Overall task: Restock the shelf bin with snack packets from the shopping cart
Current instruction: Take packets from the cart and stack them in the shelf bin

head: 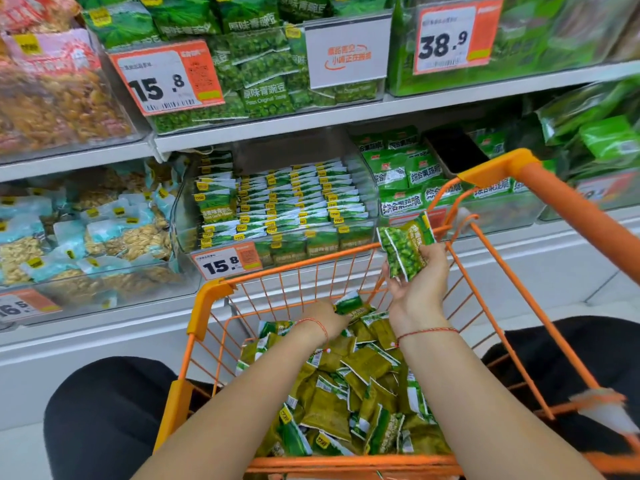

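Note:
An orange wire shopping cart [207, 299] stands before the shelf, holding several green snack packets [349, 393] in a loose pile. My right hand [419, 289] is raised palm up above the cart's far end and holds a small stack of green pea packets [403, 247]. Lower down inside the cart, my left hand [323, 322] grips one green packet [351, 303] at the top of the pile. Straight ahead on the lower shelf is a clear bin [183, 216] with rows of the same green packets [284, 199] standing on edge.
A 15.8 price tag [227, 261] hangs on the bin's front. Left of it a bin of pale blue nut packets [86, 233]; right of it a bin of green mixed-snack packets [405, 181]. The upper shelf [277, 123] holds more green bags. My knees flank the cart.

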A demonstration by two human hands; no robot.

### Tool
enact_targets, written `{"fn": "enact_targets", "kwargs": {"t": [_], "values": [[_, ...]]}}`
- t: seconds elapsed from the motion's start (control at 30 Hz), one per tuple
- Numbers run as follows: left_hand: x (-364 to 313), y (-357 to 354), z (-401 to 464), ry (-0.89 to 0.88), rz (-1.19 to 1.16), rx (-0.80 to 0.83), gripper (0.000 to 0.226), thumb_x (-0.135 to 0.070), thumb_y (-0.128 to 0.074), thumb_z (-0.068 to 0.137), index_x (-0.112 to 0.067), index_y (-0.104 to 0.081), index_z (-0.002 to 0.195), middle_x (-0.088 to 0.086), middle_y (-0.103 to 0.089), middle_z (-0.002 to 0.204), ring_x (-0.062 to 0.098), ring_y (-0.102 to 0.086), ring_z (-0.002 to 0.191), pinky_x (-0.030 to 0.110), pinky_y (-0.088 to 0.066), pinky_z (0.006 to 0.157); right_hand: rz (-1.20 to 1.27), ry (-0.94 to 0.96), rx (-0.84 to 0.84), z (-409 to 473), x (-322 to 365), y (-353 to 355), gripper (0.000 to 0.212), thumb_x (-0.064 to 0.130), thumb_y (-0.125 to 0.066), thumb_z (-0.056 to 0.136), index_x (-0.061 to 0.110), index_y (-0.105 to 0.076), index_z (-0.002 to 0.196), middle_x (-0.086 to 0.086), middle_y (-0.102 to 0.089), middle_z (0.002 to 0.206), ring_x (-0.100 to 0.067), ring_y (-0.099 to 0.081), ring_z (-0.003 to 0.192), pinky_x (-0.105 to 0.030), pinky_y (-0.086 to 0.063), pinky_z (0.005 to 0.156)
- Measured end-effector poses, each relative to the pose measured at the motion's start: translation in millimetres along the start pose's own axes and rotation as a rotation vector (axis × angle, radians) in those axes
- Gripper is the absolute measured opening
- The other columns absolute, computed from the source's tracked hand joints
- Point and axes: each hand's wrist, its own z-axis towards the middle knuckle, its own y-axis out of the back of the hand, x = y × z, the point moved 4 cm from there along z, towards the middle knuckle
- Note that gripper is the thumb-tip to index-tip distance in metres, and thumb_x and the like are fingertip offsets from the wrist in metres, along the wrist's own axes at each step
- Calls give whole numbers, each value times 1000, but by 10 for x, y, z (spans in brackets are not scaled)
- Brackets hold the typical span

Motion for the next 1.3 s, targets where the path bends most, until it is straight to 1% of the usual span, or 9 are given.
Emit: {"fn": "enact_targets", "kwargs": {"t": [0.23,0.53,0.63,0.73,0.83,0.9,1.0,1.17,1.3], "values": [[69,-79,21,-61,44,-249,35,-26,-63,90,-10,-49,118,10,-62,110,26,-61,98,28,-44,68,-30,-48,1,-9,-21,-36,9,15,-49,91,16,-51,83,-3,-52,79,-16,-51,63,-24,-46,46],[-29,359,-274,-369,-86,-185,14,-19,-63,89,-25,-60,77,-5,-59,87,16,-58,82,25,-43,67,-181,14,41,-17,-37,-51,6,19,-60,89,15,-56,86,-1,-55,86,-13,-52,70,-20,-46,47],[79,639,-503,-430,-249,-132,18,-15,-55,94,-24,-54,79,0,-58,81,19,-56,78,28,-45,75,-266,65,123,-27,-40,-108,6,19,-60,91,17,-57,95,-1,-57,97,-14,-53,79,-20,-48,50],[208,998,-661,-386,-460,-253,16,-19,-47,99,-22,-50,83,3,-53,75,23,-53,75,42,-48,78,-360,-3,203,-74,-90,-142,50,18,-65,89,8,-46,134,-7,-51,129,-13,-57,91,-21,-54,53],[143,1238,-786,-333,-631,-338,22,-15,-42,101,-19,-47,80,0,-47,73,10,-55,65,30,-54,63,-467,-68,335,-164,-170,-193,65,13,-66,88,7,-33,143,-8,-39,141,-15,-53,105,-23,-58,62],[6,1286,-845,-318,-636,-359,23,-16,-43,101,-18,-46,78,-2,-41,69,4,-48,57,21,-47,53,-534,-89,407,-212,-243,-205,61,10,-65,88,6,-36,141,-6,-49,127,-10,-57,96,-27,-56,70],[-134,1257,-814,-290,-542,-401,20,-18,-46,100,-18,-50,81,-2,-48,75,9,-47,69,31,-50,68,-533,-155,516,-323,-292,-239,34,3,-60,90,13,-50,121,3,-59,91,-4,-59,79,-35,-52,81],[-140,1283,-742,-229,-472,-486,27,-21,-48,98,-20,-50,72,0,-48,67,19,-49,70,46,-53,84,-570,-142,595,-373,-292,-302,25,-8,-52,90,6,-57,110,-12,-61,106,-18,-62,91,-38,-54,84],[-126,1302,-735,-252,-410,-554,17,-25,-48,98,-14,-56,89,-2,-49,63,17,-47,60,38,-49,68,-538,-144,622,-400,-316,-316,30,11,-61,89,8,-53,118,-7,-50,129,-19,-50,116,-42,-53,91]]}}
